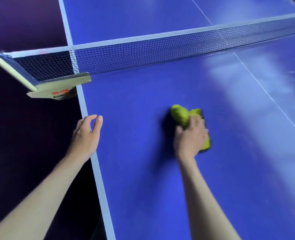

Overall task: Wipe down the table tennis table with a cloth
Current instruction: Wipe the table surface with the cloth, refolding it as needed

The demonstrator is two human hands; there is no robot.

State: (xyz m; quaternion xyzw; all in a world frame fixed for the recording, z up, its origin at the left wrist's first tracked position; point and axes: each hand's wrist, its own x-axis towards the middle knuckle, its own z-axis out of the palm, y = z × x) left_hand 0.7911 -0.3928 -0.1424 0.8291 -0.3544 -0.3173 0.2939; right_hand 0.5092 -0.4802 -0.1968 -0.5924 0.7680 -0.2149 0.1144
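The blue table tennis table (143,170) fills the view, its white side line running down the left. A bunched yellow-green cloth (181,115) lies on the blue top on my side of the net. My right hand (191,135) lies on the cloth and presses it to the table, fingers over its near part; the hand is blurred. My left hand (86,134) hovers at the table's left edge over the white line, fingers loosely curled and holding nothing.
The dark net (160,51) with a white top band crosses the table ahead of both hands. Its clamp and post (56,87) stick out past the left edge. Pale smeared streaks (273,87) show on the right part of the top. Dark floor lies to the left.
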